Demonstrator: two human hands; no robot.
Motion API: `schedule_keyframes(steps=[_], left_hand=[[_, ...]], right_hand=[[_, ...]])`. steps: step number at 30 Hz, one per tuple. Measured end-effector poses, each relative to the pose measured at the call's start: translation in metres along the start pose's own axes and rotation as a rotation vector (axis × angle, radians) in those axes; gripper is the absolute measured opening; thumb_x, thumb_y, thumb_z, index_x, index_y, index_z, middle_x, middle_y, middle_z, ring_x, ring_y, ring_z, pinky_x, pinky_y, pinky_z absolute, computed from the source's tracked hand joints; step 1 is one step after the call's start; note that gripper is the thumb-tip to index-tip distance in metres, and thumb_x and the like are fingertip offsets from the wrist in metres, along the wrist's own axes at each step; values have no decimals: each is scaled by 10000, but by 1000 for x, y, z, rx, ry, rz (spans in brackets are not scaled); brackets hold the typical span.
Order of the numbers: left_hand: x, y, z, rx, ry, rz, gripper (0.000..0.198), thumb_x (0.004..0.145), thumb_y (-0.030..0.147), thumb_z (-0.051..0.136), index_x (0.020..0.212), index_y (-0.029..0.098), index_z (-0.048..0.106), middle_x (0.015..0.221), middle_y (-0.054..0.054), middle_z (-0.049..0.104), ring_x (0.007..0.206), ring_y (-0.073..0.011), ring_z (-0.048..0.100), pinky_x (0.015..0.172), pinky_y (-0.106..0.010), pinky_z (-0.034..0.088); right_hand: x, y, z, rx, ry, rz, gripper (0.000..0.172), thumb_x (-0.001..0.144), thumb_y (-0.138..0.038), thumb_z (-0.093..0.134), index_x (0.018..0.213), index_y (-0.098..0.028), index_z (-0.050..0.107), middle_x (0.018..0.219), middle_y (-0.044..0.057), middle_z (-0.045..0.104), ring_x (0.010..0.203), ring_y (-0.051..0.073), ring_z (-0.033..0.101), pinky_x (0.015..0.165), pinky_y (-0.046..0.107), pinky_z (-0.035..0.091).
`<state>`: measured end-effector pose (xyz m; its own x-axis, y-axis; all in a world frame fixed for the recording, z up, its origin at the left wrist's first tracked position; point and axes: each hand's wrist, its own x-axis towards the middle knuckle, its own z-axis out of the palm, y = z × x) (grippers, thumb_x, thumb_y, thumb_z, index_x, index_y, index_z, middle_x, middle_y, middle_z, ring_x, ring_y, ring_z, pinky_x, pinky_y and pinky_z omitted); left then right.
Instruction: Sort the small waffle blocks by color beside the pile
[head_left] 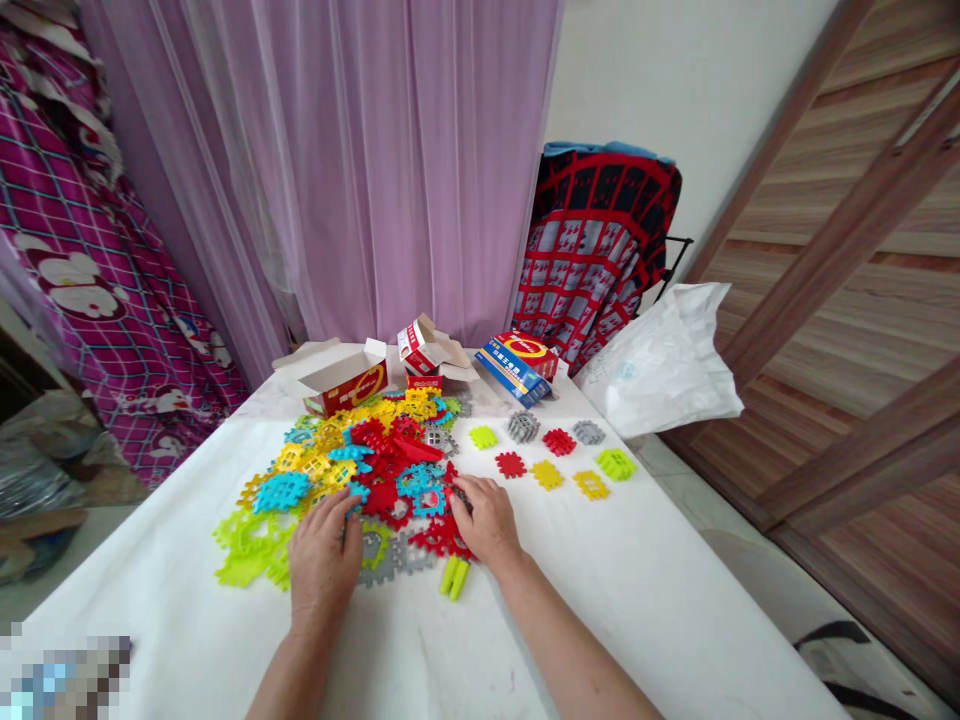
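My left hand (326, 550) rests at the near left of a heaped pile of notched plastic building pieces, fingers bent forward and thumb apart. Its fingertips touch a blue piece (358, 494) at the pile's edge. At the right side of the pile, my right hand (487, 520) has its thumb and fingers closed near red pieces (444, 538); what is between them is mostly hidden. Between the hands lie a blue window-like piece (429, 502) and grey pieces (379, 570). Two lime-green rods (454, 578) lie just below my right hand.
Separate square pieces lie right of the pile, among them a grey stack (523, 427) and a yellow square (547, 475). Opened cartons (349, 390) and a blue-and-red box (517, 368) stand at the back. A white plastic bag (667, 365) hangs over the table's right edge.
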<state>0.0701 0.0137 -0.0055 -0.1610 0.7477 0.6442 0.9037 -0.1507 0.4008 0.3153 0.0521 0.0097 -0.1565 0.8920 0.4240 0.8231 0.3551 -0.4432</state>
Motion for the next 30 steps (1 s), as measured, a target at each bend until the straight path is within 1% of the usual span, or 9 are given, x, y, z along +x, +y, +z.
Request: schedule_keyframes(steps=[6, 9, 11, 13, 17, 20, 23, 27, 30], left_hand=[[-2, 9, -6, -13, -9, -28, 327, 906, 363, 423, 1027, 221, 692, 1125, -80, 718, 1012, -242, 663, 877, -405, 528], [5, 3, -14, -25, 22, -60, 348, 915, 383, 407, 1039, 216, 686, 1134, -85, 713, 1008, -226, 664, 890, -380, 527], [17, -11, -23, -6, 41, -78, 376, 917, 416, 393, 1044, 215, 684, 1137, -88, 712, 1016, -228, 661, 907, -380, 520], [38, -36, -33, 23, 30, -92, 413, 907, 464, 389, 1054, 212, 682, 1152, -91, 705, 1056, -238, 648, 949, -386, 503], [93, -99, -44, 129, -168, -171, 515, 876, 536, 380, 1172, 212, 650, 1322, -103, 616, 1216, -274, 567, 1067, -420, 422], [128, -135, -33, 188, -348, -243, 535, 871, 525, 381, 1236, 218, 623, 1339, -99, 606, 1288, -273, 517, 1082, -405, 408], [145, -148, -9, 180, -427, -229, 501, 883, 496, 379, 1233, 244, 634, 1286, -73, 649, 1263, -252, 545, 1051, -369, 440], [141, -138, 20, 171, -523, -213, 523, 870, 524, 411, 1272, 259, 617, 1344, -81, 610, 1241, -267, 569, 1046, -405, 452], [124, -122, 29, 153, -552, -184, 558, 847, 572, 455, 1270, 248, 621, 1408, -99, 553, 1289, -267, 529, 1092, -388, 407]], right_hand=[[-1, 6, 2, 72, 75, 1, 222, 901, -230, 515, 1017, -223, 704, 1051, 44, 731, 984, 191, 633, 895, 314, 440], [8, 12, 3, 96, 122, -36, 241, 907, -232, 482, 991, -214, 707, 1047, 58, 724, 983, 195, 632, 912, 319, 451], [25, 15, 2, 103, 124, -71, 258, 909, -252, 473, 1015, -208, 704, 1059, 69, 717, 1006, 203, 626, 930, 327, 457], [52, 16, 2, 93, 106, -84, 282, 904, -271, 476, 1067, -203, 696, 1103, 80, 704, 1048, 211, 615, 956, 332, 453], [125, 10, 4, 26, -21, 32, 330, 900, -307, 499, 1164, -207, 669, 1202, 90, 668, 1138, 209, 588, 1002, 318, 421], [170, 2, 14, -42, -180, 224, 388, 915, -399, 491, 1228, -224, 639, 1233, 96, 653, 1169, 223, 583, 979, 328, 428], [189, -5, 32, -59, -272, 315, 457, 914, -495, 471, 1274, -251, 612, 1246, 96, 647, 1169, 239, 590, 951, 346, 438], [182, -19, 52, -47, -331, 302, 461, 880, -542, 504, 1240, -285, 634, 1304, 82, 614, 1201, 249, 566, 964, 367, 428], [168, -31, 50, -28, -374, 251, 388, 858, -523, 537, 1142, -305, 686, 1261, 50, 645, 1176, 244, 577, 951, 357, 430]])
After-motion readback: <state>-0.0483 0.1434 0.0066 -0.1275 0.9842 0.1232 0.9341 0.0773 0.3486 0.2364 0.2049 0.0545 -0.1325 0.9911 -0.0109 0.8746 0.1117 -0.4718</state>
